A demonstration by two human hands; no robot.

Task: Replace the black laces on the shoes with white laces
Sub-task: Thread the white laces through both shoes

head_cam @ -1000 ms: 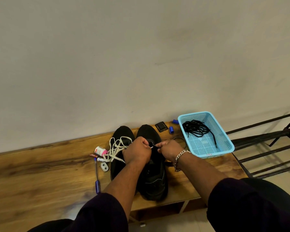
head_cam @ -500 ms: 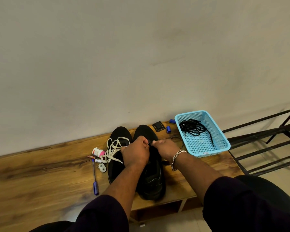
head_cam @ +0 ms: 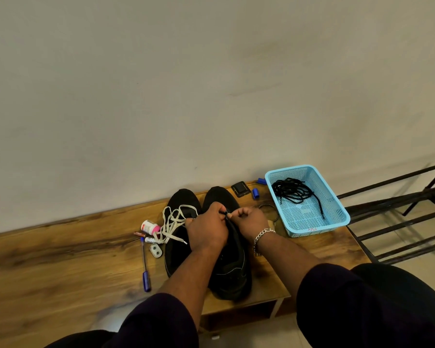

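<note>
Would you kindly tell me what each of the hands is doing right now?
Left hand: fingers curled, pinching something small and dark over the right shoe; what it is cannot be told.
Right hand: likewise pinching at the same spot.

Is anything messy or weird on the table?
A little messy: the white lace lies in a loose tangle over the left black shoe, spilling onto small clutter beside it. A black lace sits bunched in the blue plastic basket.

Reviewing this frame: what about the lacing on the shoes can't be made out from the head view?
- Right shoe: its eyelets are covered by the left hand and right hand.
- What the fingers pinch between them: dark and too small to identify.
- Left shoe: how far the white lace is threaded, partly hidden by the left forearm.
- Label on the small bottle: too small.
</note>
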